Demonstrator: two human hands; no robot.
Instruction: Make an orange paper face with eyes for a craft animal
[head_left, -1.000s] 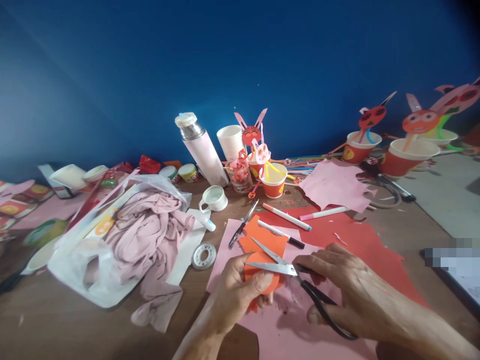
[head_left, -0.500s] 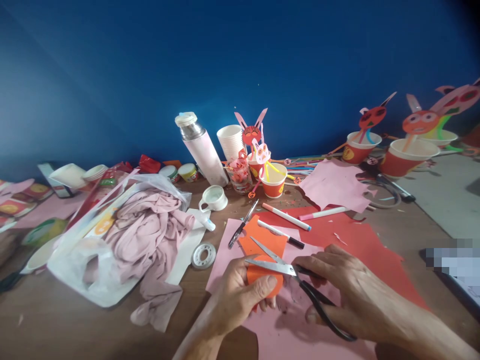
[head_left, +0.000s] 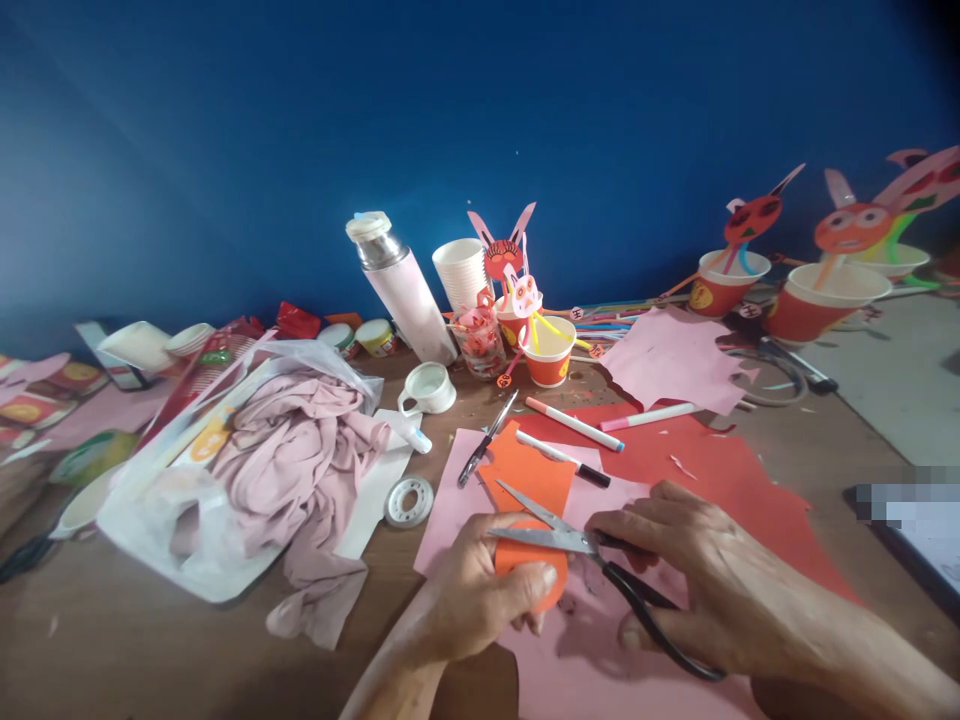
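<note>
"What's just changed at your left hand?"

"The orange paper disc (head_left: 525,570) you're pinching at lower middle of the frame shows a rounder, cleaner lower edge than it did a second ago, and the ragged bit beneath it has gone. Your fingers hide part of the rim, so I can't vouch for the whole curve."

"How are you holding it?"

"Your left hand (head_left: 472,590) is closed on it, with your thumb (head_left: 525,585) pressed across its face and your fingers tucked behind."

"And your right?"

"Your right hand (head_left: 712,570) is closed around the black handles of the scissors (head_left: 559,538). The blades stand parted, with the disc's upper edge between them."

"What's around you?"

"A pink card sheet (head_left: 592,660) lies under both hands, and red paper (head_left: 720,490) spreads to the right of it. The orange sheet (head_left: 525,470) sits just above your left hand, beside a black-tipped marker (head_left: 562,460). Further up, a torn pink offcut (head_left: 671,360) lies right of center, and paper-cup puppets (head_left: 825,305) stand at upper right. A steel-necked flask (head_left: 401,290) stands at upper middle, and a plastic bag (head_left: 292,355) of pink cloth lies at left."
</note>
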